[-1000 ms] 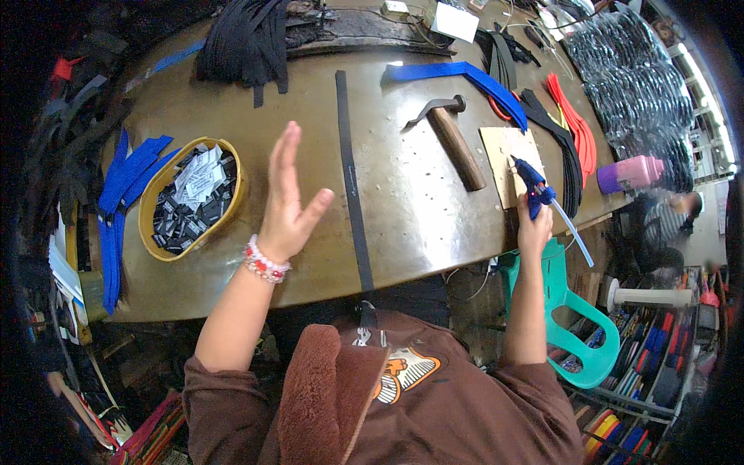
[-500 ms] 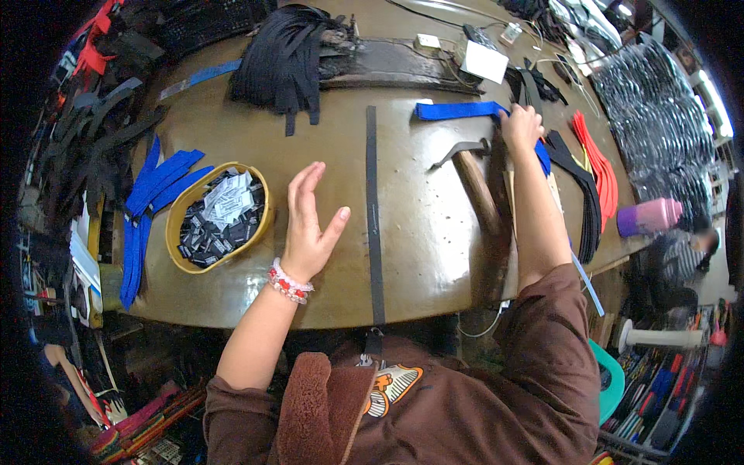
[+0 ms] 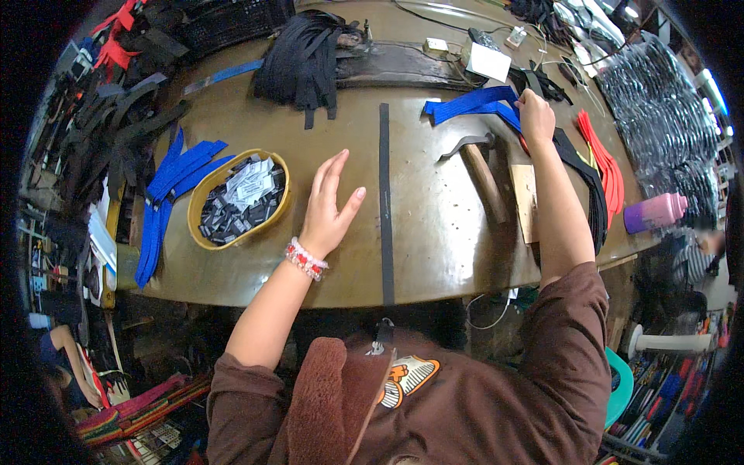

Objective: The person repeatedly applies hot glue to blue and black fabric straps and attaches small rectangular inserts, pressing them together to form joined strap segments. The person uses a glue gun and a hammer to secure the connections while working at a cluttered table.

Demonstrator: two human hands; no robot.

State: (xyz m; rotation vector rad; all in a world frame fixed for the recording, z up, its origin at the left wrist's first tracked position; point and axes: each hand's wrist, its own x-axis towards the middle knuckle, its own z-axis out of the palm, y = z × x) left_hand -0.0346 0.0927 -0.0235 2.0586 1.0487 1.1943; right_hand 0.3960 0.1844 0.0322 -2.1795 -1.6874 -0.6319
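right hand (image 3: 535, 115) grips a flat bright blue strap (image 3: 473, 105); left hand (image 3: 329, 205) spread open, holding nothing.

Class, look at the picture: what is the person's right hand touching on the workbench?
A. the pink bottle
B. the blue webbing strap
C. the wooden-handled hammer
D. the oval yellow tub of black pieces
B: the right hand rests on the end of the blue webbing strap, apart from the wooden-handled hammer.
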